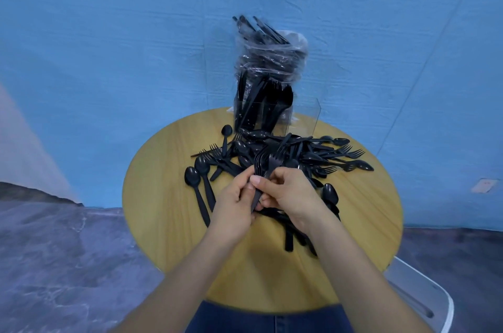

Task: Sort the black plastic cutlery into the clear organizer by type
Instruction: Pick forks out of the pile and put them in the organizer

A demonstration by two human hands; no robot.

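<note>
The cutlery [275,153] is plain black throughout, lying on a yellow-tan worktop [168,196] with faint wood grain. The organizer [304,117] is clear, the wall [109,33] behind is blue, and the floor [54,264] — mottled grey, marbled with paler veins.

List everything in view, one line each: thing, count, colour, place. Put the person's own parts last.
Bunch of forks: several, black, held over the pile, tines up.
Loose cutlery pile: many spoons and forks, too tangled to count, black, across the middle of the table.
Clear organizer: one, transparent, far edge of the table; left part holds upright black cutlery, right part looks empty.
Plastic bag of cutlery: one, clear with black pieces, above the organizer.
Round table: one, yellowish wood, centre.
Backdrop: one, blue, behind the table.
Chair: one, white, lower right, partly seen.
Left hand: grips the fork handles.
Right hand: pinches the same bunch.
</note>
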